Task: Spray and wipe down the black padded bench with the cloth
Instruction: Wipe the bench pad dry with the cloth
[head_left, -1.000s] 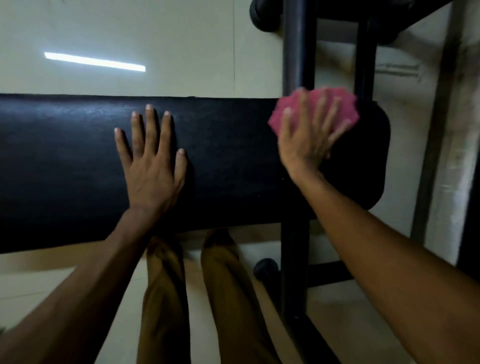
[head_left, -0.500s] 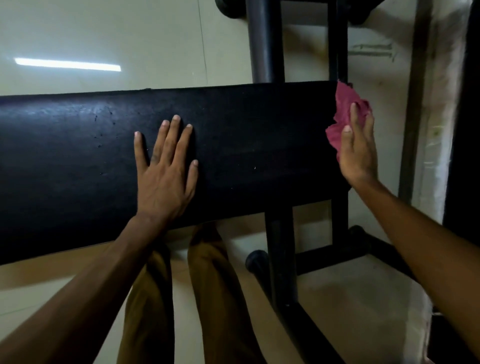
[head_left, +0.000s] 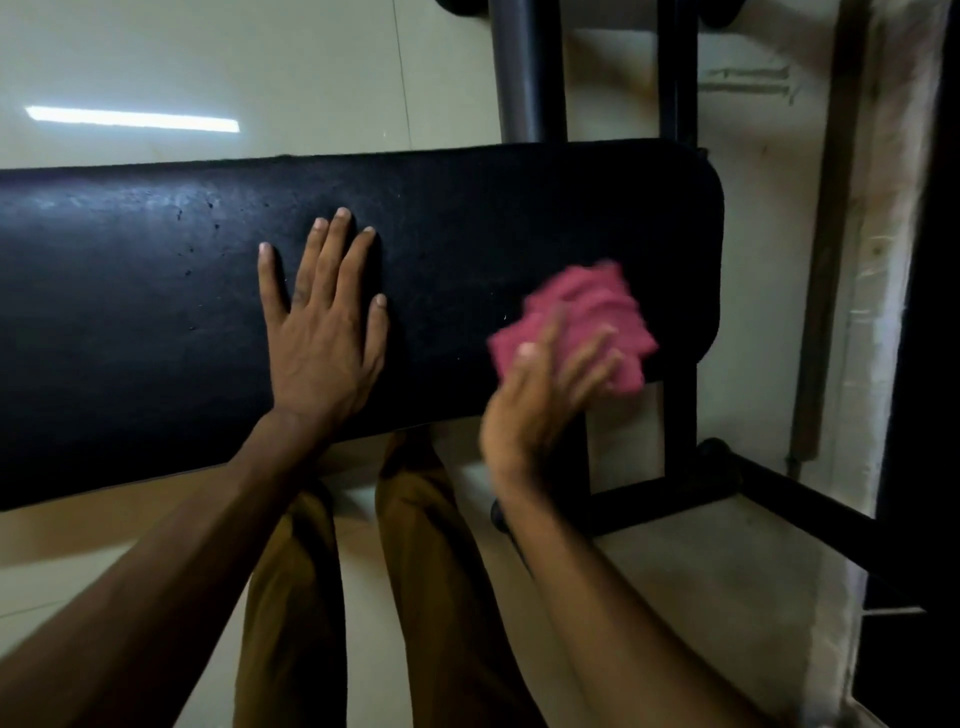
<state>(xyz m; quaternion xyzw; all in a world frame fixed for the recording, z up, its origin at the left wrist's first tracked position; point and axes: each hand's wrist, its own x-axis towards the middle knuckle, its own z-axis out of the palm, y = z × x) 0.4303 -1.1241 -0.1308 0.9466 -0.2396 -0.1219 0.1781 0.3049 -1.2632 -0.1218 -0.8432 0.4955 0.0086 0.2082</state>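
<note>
The black padded bench (head_left: 130, 312) runs across the view from the left edge to its rounded right end. My left hand (head_left: 322, 332) lies flat on the pad near its middle, fingers straight and spread. My right hand (head_left: 540, 400) presses a crumpled pink cloth (head_left: 587, 306) onto the pad near the right end, close to the front edge. Its fingers lie spread over the cloth and are blurred by motion. No spray bottle is in view.
Two black frame uprights (head_left: 527, 67) (head_left: 675, 67) rise behind the bench's right end. A black base bar (head_left: 779, 499) runs along the tiled floor to the right. A stained wall edge (head_left: 878, 260) stands close by on the right. My legs (head_left: 431, 571) are below the bench.
My right hand has carried the cloth from the bench's right end edge back onto the top of the pad, leftward and toward me. My left hand has stayed flat on the pad.
</note>
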